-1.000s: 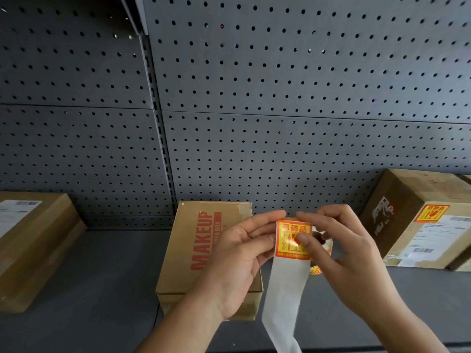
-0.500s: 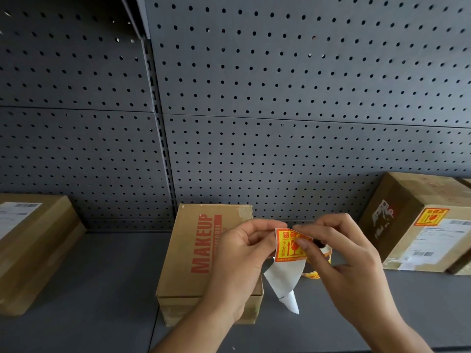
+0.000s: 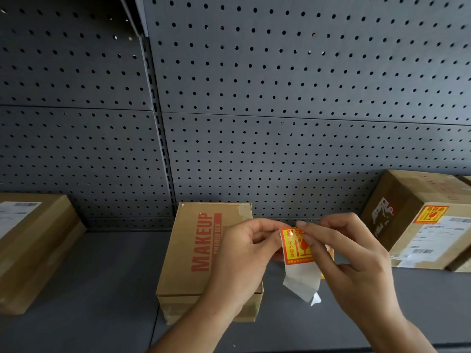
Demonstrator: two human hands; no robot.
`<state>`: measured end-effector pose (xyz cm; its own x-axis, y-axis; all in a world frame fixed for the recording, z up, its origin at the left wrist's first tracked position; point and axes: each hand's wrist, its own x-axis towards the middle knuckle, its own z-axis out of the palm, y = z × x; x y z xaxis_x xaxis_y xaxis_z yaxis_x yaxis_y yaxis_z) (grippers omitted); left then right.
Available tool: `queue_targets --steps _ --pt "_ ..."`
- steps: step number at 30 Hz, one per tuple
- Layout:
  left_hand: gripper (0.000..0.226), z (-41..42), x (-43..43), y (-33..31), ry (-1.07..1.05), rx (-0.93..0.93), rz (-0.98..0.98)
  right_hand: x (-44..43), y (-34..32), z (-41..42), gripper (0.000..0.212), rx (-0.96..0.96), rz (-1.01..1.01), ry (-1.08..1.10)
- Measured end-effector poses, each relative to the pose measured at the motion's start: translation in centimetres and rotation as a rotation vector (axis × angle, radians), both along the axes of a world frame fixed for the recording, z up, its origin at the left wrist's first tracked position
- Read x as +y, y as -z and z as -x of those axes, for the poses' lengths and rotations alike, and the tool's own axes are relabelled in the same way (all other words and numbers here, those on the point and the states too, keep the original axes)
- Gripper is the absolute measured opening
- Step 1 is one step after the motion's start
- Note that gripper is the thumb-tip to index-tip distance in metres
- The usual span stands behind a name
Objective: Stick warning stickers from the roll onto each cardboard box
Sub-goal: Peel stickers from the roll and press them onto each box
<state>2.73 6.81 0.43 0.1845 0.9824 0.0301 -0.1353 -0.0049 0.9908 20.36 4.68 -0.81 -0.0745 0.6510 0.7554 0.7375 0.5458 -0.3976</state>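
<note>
A yellow and red warning sticker is held up in front of me. My right hand pinches its top edge with thumb and forefinger. My left hand pinches the white backing strip at the sticker's upper left; the strip hangs folded below. A sliver of the sticker roll shows behind my right hand. The MAKEUP cardboard box lies on the shelf just behind my left hand. A box on the right carries a warning sticker. Another box sits at the left.
The boxes rest on a dark grey shelf backed by a perforated metal panel. Bare shelf lies between the left box and the MAKEUP box, and in front of the right box.
The long backing strip that hung straight down has folded up short. The sticker has lifted away from the backing and now tilts between my two hands.
</note>
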Motion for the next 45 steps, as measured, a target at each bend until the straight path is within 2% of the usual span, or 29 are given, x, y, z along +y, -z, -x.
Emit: queue_targets --steps 9,19,25,29,31,35,39,43,45 --pt "0.010 0.2 0.3 -0.6 0.084 0.031 0.068 0.1 -0.4 -0.1 0.019 0.011 0.017 -0.050" --pt "0.009 1.2 1.1 -1.3 0.142 0.138 -0.002 0.4 -1.8 -0.4 0.020 -0.035 0.020 -0.056" --pt "0.010 1.5 1.4 -1.3 0.183 0.184 0.024 0.4 -1.7 -0.4 0.010 0.021 0.055 -0.099" --pt "0.010 1.8 1.7 -1.6 0.208 0.209 0.011 0.4 -1.9 -0.6 0.009 0.109 0.133 -0.154" --pt "0.010 1.8 1.7 -1.8 0.214 0.217 -0.007 0.3 -2.2 -0.6 0.017 0.153 0.171 -0.163" --pt "0.009 1.9 1.8 -1.9 0.186 0.278 -0.102 -0.1 -2.8 -0.1 0.010 0.081 0.127 -0.129" --pt "0.008 1.9 1.7 -1.9 0.142 0.339 -0.197 -0.2 -3.2 -0.2 0.013 -0.034 0.058 -0.034" --pt "0.009 1.8 1.6 -2.0 0.126 0.377 -0.231 -0.2 -3.3 -0.1 0.013 -0.060 0.029 0.016" --pt "0.009 1.8 1.6 -2.1 0.145 0.369 -0.218 -0.4 -3.5 0.0 0.010 -0.001 0.052 0.000"
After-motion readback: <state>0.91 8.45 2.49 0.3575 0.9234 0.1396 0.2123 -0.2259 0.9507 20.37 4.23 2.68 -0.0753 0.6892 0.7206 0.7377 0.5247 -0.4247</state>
